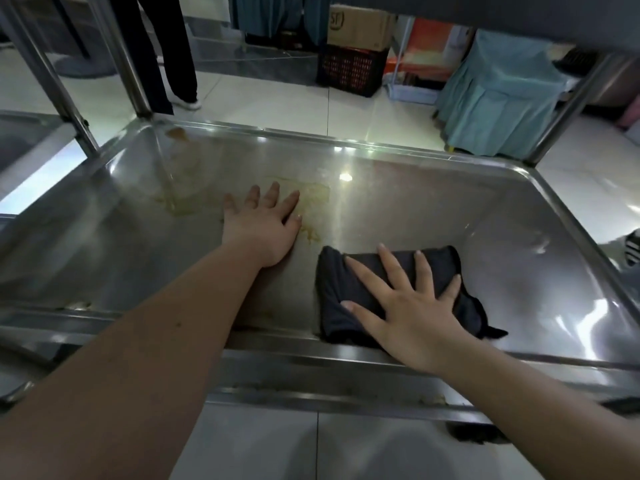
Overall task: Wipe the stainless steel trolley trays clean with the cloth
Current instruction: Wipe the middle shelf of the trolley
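A stainless steel trolley tray point(433, 199) fills the middle of the head view. Yellowish smears point(313, 202) streak its floor from the centre toward the far left. A folded black cloth point(349, 289) lies on the tray floor near the front rim. My right hand point(408, 306) presses flat on the cloth with fingers spread. My left hand point(261, 226) rests flat on the bare steel left of the cloth, its fingertips at the edge of the smears.
Upright steel posts point(135, 64) rise at the tray's far corners, and an upper tray edge point(485, 12) hangs overhead. Beyond stand a person's legs point(173, 64), a dark crate point(349, 69) with a cardboard box on it, and a teal covered chair point(498, 98).
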`<action>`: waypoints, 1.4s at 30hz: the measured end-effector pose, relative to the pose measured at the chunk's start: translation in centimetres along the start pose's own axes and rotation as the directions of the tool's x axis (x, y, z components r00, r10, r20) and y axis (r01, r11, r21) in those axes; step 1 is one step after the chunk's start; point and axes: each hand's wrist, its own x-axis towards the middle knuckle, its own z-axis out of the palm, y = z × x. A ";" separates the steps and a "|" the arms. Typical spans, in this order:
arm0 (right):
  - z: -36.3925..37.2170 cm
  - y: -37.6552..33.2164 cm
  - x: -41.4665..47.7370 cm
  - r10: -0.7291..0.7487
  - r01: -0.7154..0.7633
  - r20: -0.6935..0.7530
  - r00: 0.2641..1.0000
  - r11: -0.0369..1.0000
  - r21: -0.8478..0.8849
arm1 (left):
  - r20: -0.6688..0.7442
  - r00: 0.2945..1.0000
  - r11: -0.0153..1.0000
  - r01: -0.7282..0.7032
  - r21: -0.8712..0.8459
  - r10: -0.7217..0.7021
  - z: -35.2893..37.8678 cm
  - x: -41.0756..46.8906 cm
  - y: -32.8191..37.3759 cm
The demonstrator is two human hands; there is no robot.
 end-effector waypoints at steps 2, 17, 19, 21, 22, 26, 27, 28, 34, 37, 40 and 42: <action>-0.3 0.0 1.3 0.014 -0.014 -0.010 1.000 1.000 -0.013 | -0.009 1.000 1.000 -0.001 -0.007 0.001 0.2 -0.2 -0.1; -5.1 0.4 18.4 0.147 -0.143 -0.056 0.988 0.987 0.070 | 0.019 1.000 1.000 0.004 -0.004 -0.004 0.0 0.3 0.3; -3.4 0.3 13.5 0.103 -0.101 -0.039 0.994 0.994 0.045 | 0.026 1.000 1.000 0.004 -0.002 -0.004 -0.2 0.2 0.3; -1.6 -0.3 7.8 0.066 -0.065 -0.047 0.997 0.998 0.018 | 0.026 1.000 1.000 0.007 0.003 -0.007 -0.4 0.0 0.3; -0.8 -0.7 5.0 0.045 -0.044 -0.052 0.998 0.999 0.013 | 0.026 1.000 1.000 0.010 0.003 -0.010 -0.5 0.0 0.4; 0.3 -1.4 1.1 0.019 -0.018 -0.037 0.999 1.000 0.010 | 0.014 1.000 1.000 0.020 -0.017 -0.020 -0.6 -0.3 0.5; 0.1 -1.5 2.1 0.032 -0.031 -0.040 0.999 0.999 0.010 | 0.007 1.000 1.000 0.018 -0.020 -0.017 -0.5 -0.3 0.4; -0.2 -1.4 3.8 0.045 -0.045 -0.057 0.997 0.999 -0.001 | 0.002 1.000 1.000 0.014 -0.016 -0.014 -0.5 -0.3 0.4; -4.9 -1.2 18.7 0.300 -0.288 -0.116 0.947 0.951 0.110 | 0.017 1.000 1.000 0.021 -0.008 -0.021 -0.4 0.0 0.4; -5.2 -2.3 21.8 0.336 -0.322 -0.146 0.931 0.940 0.110 | 0.009 1.000 1.000 0.025 -0.006 -0.024 -0.1 0.1 0.5; -5.2 -1.9 21.9 0.307 -0.295 -0.155 0.939 0.951 0.095 | 0.010 1.000 1.000 0.023 -0.017 -0.022 0.0 0.3 0.2; -5.6 0.0 21.2 0.288 -0.279 -0.125 0.949 0.956 0.085 | 0.002 1.000 0.999 0.018 -0.031 -0.018 0.1 0.4 0.2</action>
